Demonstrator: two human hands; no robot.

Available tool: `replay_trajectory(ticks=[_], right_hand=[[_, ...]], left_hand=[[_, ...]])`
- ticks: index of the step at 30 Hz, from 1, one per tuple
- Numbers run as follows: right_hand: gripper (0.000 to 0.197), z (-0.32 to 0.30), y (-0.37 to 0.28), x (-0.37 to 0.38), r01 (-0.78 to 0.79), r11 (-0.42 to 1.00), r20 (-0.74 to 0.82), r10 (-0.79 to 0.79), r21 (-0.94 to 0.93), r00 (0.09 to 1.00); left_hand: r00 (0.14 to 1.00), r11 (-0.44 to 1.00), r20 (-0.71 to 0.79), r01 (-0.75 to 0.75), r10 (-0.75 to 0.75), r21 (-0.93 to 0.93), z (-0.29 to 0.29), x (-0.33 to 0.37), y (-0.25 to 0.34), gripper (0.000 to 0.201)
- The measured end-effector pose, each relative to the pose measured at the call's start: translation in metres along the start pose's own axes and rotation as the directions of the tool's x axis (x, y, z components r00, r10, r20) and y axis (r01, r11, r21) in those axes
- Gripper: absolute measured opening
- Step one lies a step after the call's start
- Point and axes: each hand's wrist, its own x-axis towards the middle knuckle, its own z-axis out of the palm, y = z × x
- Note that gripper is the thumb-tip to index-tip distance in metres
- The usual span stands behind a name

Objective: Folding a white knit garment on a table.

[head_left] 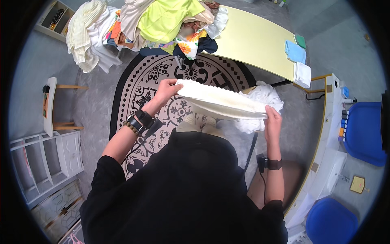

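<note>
Stretched between my two hands is a white cloth (221, 99), a garment or towel whose exact kind I cannot make out. It hangs in a long folded band with a wavy upper edge. My left hand (165, 91) pinches its left end, thumb on top. At the other end, lower and to the right, my right hand (273, 118) grips the corner. Just behind the right end lies a heap of white fabric (264, 97), partly covered by the cloth. My slippers show under the cloth, on a patterned rug (150, 81).
A pale yellow table (252, 34) runs across the far side, piled with clothes (166, 20) at its left. Small folded cloths (295, 51) sit on its right end. To the right stand a white counter (325, 134) and blue chairs (365, 132); a white shelf (46, 158) is at left.
</note>
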Motion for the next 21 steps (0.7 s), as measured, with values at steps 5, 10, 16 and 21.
replay_trajectory(ticks=[5,10,16,21], right_hand=[[0.022,0.003,0.009,-0.002,-0.016,1.000,-0.024,0.016,-0.001,1.000],[0.022,0.004,0.020,-0.005,-0.028,1.000,-0.030,0.028,0.000,0.999],[0.019,0.014,0.014,-0.014,-0.024,1.000,-0.128,0.026,0.014,0.991],[0.020,-0.007,0.031,-0.010,0.084,0.979,-0.080,-0.100,-0.186,0.992]], left_hand=[[0.990,0.988,0.056,0.132,-0.128,-0.085,-0.009,-0.006,0.008,0.026],[0.996,0.998,0.087,0.035,-0.030,-0.061,-0.009,-0.002,0.006,0.026],[0.991,0.970,0.127,0.059,-0.029,-0.237,-0.006,-0.007,0.022,0.026],[0.991,0.981,0.093,0.115,-0.101,-0.157,-0.006,-0.006,0.030,0.035]])
